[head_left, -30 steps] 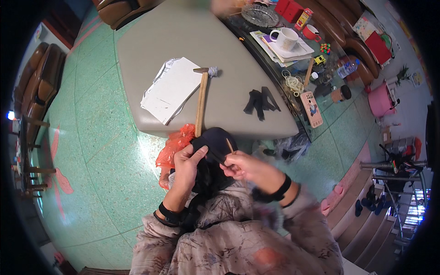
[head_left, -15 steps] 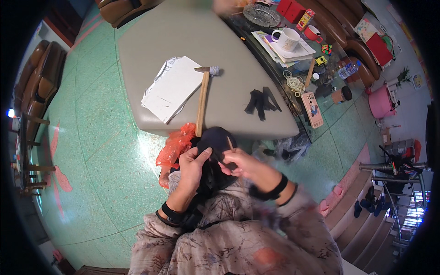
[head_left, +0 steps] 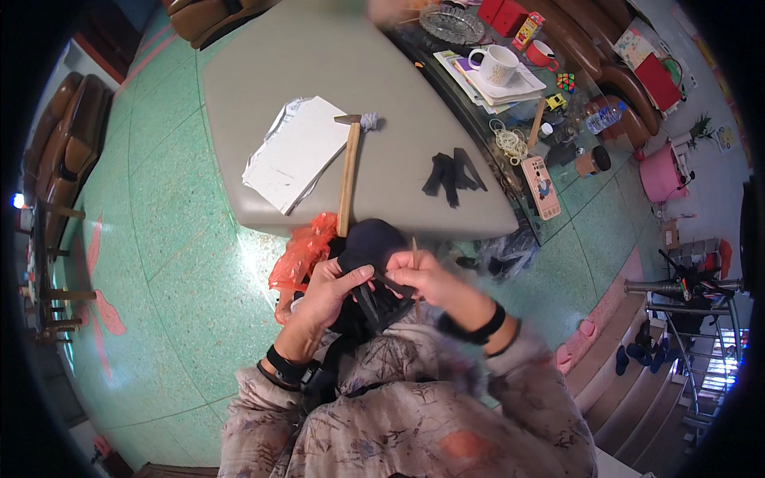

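Both hands are closed over my lap, a short distance apart. My left hand [head_left: 328, 288] pinches the edge of black fabric [head_left: 368, 307] between thumb and fingers. My right hand [head_left: 422, 279] grips part of that fabric too, and a thin wooden stick [head_left: 414, 253] stands upright in its fingers. Just beyond the hands sits a dark navy rounded thing [head_left: 374, 237], whose kind I cannot make out. A wooden-handled hammer [head_left: 348, 175] rests on the grey padded surface [head_left: 279, 64], its handle end near that rounded thing. Black fabric strips [head_left: 454, 177] lie to the right.
White boards or papers [head_left: 293, 155] lie left of the hammer. An orange plastic bag [head_left: 307, 255] is beside my left hand. On the glass table at right are a white mug [head_left: 496, 65], a phone [head_left: 542, 187], rubber bands [head_left: 508, 142] and a glass dish [head_left: 451, 24].
My right hand has shifted slightly right, and the stick has moved with it to a more upright angle. More of the black fabric now shows between and below the hands.
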Demonstrator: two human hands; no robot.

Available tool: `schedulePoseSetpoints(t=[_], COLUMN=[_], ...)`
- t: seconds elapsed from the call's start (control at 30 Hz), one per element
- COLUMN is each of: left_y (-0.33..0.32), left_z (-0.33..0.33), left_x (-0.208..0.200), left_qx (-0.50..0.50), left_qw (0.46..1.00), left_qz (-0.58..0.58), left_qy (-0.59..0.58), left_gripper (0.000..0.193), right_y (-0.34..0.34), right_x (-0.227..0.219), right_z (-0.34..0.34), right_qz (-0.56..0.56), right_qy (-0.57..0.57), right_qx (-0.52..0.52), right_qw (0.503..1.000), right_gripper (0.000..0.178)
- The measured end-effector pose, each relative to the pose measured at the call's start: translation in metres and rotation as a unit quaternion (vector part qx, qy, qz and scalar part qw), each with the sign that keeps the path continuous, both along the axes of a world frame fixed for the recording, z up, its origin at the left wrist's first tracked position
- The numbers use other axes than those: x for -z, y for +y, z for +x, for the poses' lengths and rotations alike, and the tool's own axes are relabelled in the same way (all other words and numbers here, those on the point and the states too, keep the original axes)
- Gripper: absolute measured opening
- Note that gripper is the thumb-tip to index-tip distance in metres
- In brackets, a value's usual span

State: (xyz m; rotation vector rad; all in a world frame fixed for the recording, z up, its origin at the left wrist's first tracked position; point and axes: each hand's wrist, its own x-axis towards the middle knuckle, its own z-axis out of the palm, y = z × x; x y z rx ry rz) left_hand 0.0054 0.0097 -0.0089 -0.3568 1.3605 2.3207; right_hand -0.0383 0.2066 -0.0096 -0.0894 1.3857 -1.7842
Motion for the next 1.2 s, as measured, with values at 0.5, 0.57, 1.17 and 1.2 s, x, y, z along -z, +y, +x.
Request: schedulePoseSetpoints(t=[0.5,0.57,1.17,1.2], left_y=[0.014,0.016,0.027,0.026], left_z=[0.008,0.011,0.018,0.018], left_x=[-0.004,-0.005,0.0,0.0], left_qx=[-0.005,-0.036,-0.141,-0.141], left_qw=[0.999,0.999,0.964,0.969], left_qz=[-0.028,-0.027,-0.174,-0.172], left_qy=[0.027,0.016,0.143,0.112], left_gripper=[0.013,0.013,0.013,0.014], right_y=[0.005,0.003,-0.016,-0.017], right_x=[-0.002,0.002,-0.003,-0.006], right_z=[0.008,0.014,0.004,0.004], right_qz=[-0.035,-0.014,0.076,0.085], right_qy=[-0.051,-0.01,0.158,0.153], right_qx=[0.021,0.022,0.001,0.006], right_qw=[0.998,1.0,0.985,0.985], right_gripper=[0.012,0.012,0.016,0.017])
